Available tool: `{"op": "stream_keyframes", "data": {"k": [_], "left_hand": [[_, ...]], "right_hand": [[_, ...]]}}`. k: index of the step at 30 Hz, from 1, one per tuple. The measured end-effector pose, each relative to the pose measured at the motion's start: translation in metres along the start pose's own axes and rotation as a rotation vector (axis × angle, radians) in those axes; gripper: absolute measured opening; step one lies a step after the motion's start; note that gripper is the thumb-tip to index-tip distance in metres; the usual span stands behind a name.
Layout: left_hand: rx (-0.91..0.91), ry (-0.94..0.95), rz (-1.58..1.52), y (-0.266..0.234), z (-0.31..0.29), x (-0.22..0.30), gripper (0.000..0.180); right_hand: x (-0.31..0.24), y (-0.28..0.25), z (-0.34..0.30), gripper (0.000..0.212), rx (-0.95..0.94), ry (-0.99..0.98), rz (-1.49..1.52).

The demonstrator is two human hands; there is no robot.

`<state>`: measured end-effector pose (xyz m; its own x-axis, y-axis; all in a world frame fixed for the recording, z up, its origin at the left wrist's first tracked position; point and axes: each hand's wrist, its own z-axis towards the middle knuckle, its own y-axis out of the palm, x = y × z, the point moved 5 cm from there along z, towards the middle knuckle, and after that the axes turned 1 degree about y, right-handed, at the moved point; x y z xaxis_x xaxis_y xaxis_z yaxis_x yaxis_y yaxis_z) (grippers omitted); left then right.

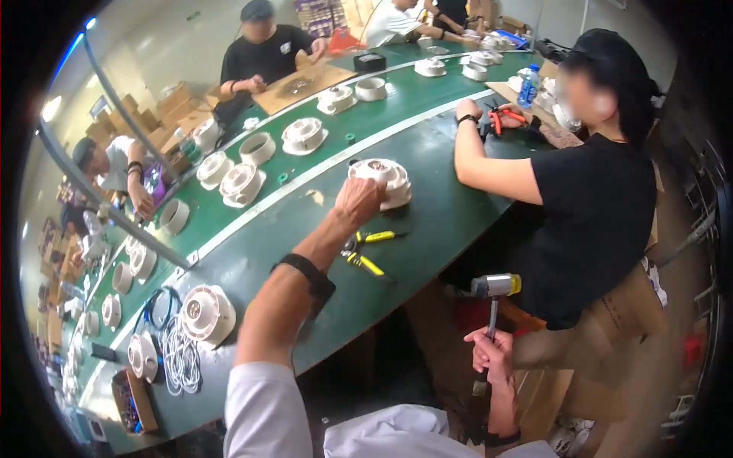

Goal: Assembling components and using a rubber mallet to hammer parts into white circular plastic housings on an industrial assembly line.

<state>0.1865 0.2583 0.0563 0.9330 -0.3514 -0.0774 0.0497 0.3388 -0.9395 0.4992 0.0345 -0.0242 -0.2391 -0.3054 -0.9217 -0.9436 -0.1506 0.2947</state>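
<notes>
A white round housing [393, 183] sat on the green table [435, 229], directly at the fingers of the left hand [362, 200], which were curled against its near left side; whether they clamped its rim or only pressed on it could not be told. The two hands were well apart. The right hand [494, 356], lower and to the right of the left one, off the table's near edge, was closed around the handle of a hammer [496, 285], whose metal head with a yellow face stood above the fist. Just below the left hand, to the right of its forearm, lay a pair of yellow-handled pliers [369, 265]. To the left of that forearm, another white housing [217, 324] rested beside a coil of white cable [180, 359]. Beyond the left hand, more white housings stood spaced along the table, one of them [304, 135] near a small green ring [350, 139]. Above and to the right of both hands, a co-worker in a black shirt [592, 229] leaned over the table near red-handled pliers [508, 118] and a blue bottle [528, 88]. Farthest from the hands, across the table, another person in black [281, 57] sat behind a brown board [279, 99].
</notes>
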Motion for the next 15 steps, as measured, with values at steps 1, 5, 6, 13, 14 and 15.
{"op": "stream_keyframes", "data": {"k": [1,5,6,13,14,15], "left_hand": [[0.007,0.007,0.021,-0.02,-0.003,-0.001,0.023],[-0.003,-0.056,0.074,-0.102,-0.063,-0.006,0.02],[0.063,-0.053,0.027,-0.124,-0.086,0.001,0.02],[0.115,-0.287,-0.087,-0.19,-0.271,0.056,0.009],[0.078,-0.295,-0.083,-0.18,-0.289,0.058,0.01],[0.046,-0.324,-0.104,-0.175,-0.299,0.061,0.011]], "right_hand": [[0.001,-0.001,-0.002,0.02,0.005,0.017,0.009],[0.009,-0.002,-0.003,0.019,0.014,0.049,0.011],[0.012,-0.004,-0.003,0.019,0.01,0.05,0.014],[0.012,0.041,0.006,0.017,-0.112,0.093,-0.037],[0.013,0.049,0.007,0.017,-0.136,0.103,-0.057],[0.014,0.055,0.01,0.017,-0.174,0.096,-0.066]]}}
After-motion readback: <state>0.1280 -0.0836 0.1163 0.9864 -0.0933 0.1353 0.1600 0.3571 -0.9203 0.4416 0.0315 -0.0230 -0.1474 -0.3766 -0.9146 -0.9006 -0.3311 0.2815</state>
